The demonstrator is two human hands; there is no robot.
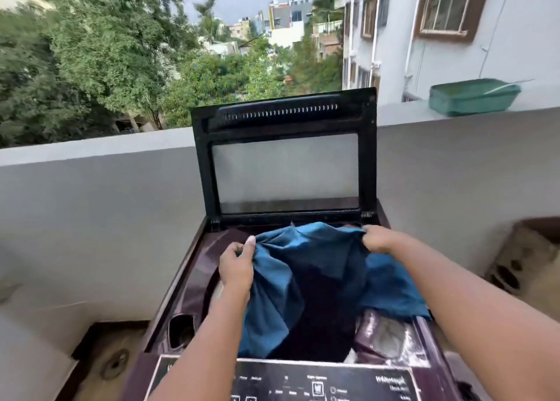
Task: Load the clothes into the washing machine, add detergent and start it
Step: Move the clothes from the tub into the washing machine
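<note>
- A blue garment hangs spread over the open top of the washing machine, its lower folds dropping into the dark tub opening, one flap draped to the right over the machine's top deck.
- The left hand pinches the garment's upper left edge: thumb up against the cloth, fingers curled round a gathered fold.
- The right hand grips the upper right edge, fingers curled tight into the fabric, knuckles toward the camera.
- Both forearms reach forward from the bottom of the frame, bare, the left one rising from bottom centre, the right one coming in from the lower right corner; the hands hold the cloth stretched between them just in front of the lid hinge.
- The lid stands upright, black-framed with a frosted pane, leaning back against the grey parapet wall.
- The control panel lies at the near edge; its labels are too blurred to read and its lower part is cut off.
- The inside of the tub is hidden by the garment and shadow.
- A green tub sits on the parapet at right; trees and buildings lie beyond.
- A brownish object at far right is blurred and cut off.
</note>
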